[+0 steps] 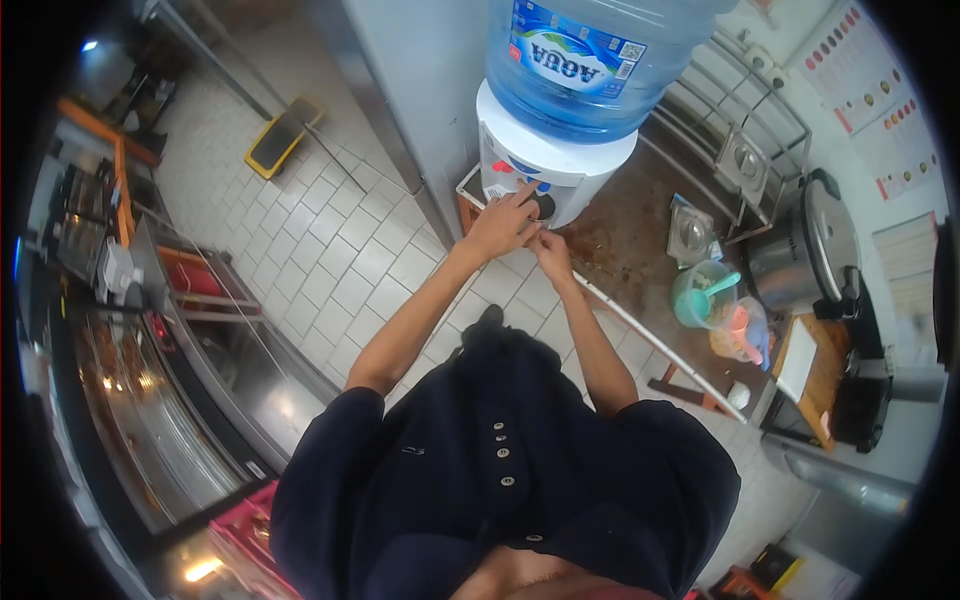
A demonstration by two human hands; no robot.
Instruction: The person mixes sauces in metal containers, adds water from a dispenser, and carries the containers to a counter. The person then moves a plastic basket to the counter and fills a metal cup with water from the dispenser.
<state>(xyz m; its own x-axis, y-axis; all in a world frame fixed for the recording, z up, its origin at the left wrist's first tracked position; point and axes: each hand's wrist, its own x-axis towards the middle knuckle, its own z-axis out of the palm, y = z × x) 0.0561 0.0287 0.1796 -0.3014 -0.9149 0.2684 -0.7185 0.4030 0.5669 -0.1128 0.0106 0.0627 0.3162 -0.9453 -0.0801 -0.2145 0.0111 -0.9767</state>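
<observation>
A white water dispenser [520, 150] stands in front of me with a large blue-tinted water bottle [585, 100] upside down on top. My left hand [503, 226] reaches to the dispenser's front, its fingers stretched out; the fingertips lie at the blue tap [540, 186]. A red tap [502, 167] shows just left of them. Below the blue tap is a dark round shape [544, 206], partly covered by my left hand; I cannot tell what it is. Close beside it, my right hand [552, 252] is closed with its fingers curled, and whatever it holds is hidden.
A brown worktop [630, 215] at right bears metal lids [692, 232], a clear tub with a turquoise scoop [706, 292] and a large steel cooker [805, 245]. A tall grey cabinet [425, 90] stands left of the dispenser. A yellow-edged dustpan [274, 145] lies on the tiled floor.
</observation>
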